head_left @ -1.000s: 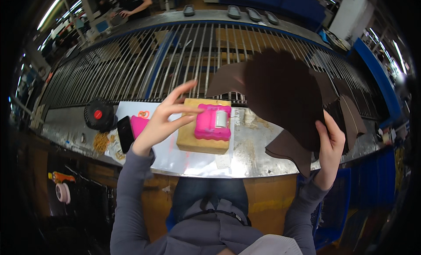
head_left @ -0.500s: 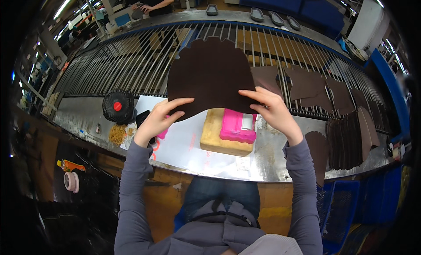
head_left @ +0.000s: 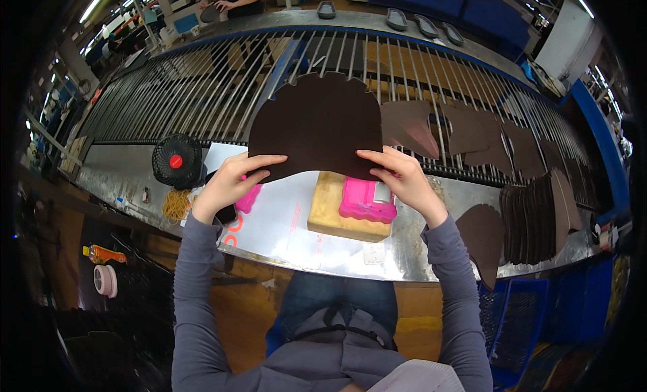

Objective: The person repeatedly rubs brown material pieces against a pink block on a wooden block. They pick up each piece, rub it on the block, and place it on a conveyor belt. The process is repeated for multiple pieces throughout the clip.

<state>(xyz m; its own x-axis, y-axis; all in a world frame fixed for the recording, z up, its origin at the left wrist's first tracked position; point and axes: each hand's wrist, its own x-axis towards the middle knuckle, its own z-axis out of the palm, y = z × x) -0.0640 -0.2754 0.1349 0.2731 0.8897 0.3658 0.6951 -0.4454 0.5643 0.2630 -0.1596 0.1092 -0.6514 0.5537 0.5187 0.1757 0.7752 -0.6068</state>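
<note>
A dark brown, leather-like cut piece with a notched, curved far edge is stretched between my hands above the bench. My left hand pinches its near left corner, thumb below and fingers on top. At the near right corner my right hand grips it the same way. Below the piece, a wooden block carries a bright pink plastic holder. Another pink item lies close to my left hand, partly hidden. To my right are a loose brown piece and a standing stack of similar pieces.
Behind the bench runs a rack of metal rods, with more brown pieces on its right. At left stand a black fan and a heap of rubber bands. Blue crates sit low right. A co-worker is across the rack.
Both hands have shifted a little left, carrying the brown piece along. Its notched far edge sits lower in the view, uncovering more of the rods behind.
</note>
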